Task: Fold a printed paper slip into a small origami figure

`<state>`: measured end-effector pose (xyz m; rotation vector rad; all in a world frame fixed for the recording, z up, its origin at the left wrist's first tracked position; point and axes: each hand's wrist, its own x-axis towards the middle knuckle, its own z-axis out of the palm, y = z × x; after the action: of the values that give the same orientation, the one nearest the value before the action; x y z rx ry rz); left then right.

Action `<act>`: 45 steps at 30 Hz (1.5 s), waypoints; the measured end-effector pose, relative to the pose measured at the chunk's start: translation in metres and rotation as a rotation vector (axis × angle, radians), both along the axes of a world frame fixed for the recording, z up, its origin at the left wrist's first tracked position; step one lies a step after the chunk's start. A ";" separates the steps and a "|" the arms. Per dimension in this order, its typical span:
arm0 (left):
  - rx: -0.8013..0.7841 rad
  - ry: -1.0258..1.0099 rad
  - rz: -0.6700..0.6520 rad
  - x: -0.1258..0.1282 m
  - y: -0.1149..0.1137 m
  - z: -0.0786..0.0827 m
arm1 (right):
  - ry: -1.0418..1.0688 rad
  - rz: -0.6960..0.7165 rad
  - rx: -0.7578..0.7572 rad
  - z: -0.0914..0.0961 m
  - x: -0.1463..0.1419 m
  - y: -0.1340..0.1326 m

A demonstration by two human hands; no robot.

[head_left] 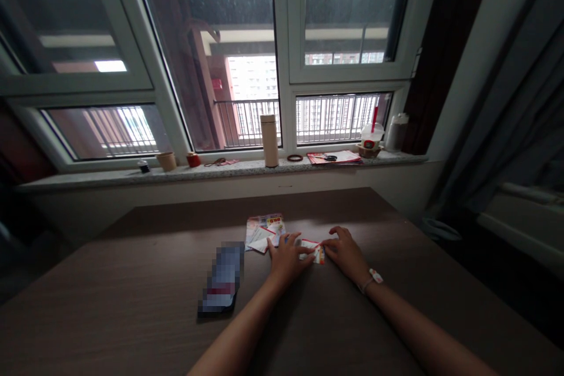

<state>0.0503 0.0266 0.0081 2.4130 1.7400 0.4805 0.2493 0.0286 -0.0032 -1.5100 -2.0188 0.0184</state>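
Note:
My left hand and my right hand rest side by side on a dark wooden table. Between them lies a small printed paper with red and white markings. Fingers of both hands press on it, left from the left side, right from the right edge. Just beyond the left hand lie several colourful printed sheets. A band with a white tag is on my right wrist.
A phone lies flat left of my left hand. On the windowsill stand a tall beige flask, a drink cup with a red straw, small cups, red papers. Dark curtains hang right.

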 end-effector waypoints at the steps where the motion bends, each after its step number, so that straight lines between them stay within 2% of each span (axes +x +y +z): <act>1: 0.000 -0.002 -0.001 0.000 0.000 0.000 | -0.003 -0.009 -0.008 0.000 0.000 0.000; 11: -0.007 -0.013 -0.009 -0.001 0.001 -0.001 | 0.103 0.038 0.016 -0.010 0.008 0.007; 16: -0.004 -0.017 -0.001 0.000 0.000 0.000 | 0.093 0.099 -0.007 -0.006 0.007 0.003; 25: -0.013 -0.006 0.002 0.000 0.000 0.001 | 0.009 -0.006 -0.047 0.004 0.000 -0.001; 37: -0.039 0.011 0.010 0.001 -0.003 0.006 | 0.042 -0.108 -0.042 0.007 -0.007 0.000; 45: -0.017 -0.001 0.007 0.000 -0.001 0.002 | 0.029 -0.119 -0.081 0.009 -0.012 -0.002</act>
<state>0.0506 0.0258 0.0106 2.3956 1.7463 0.4654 0.2374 0.0266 0.0061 -1.6684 -1.9232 0.0753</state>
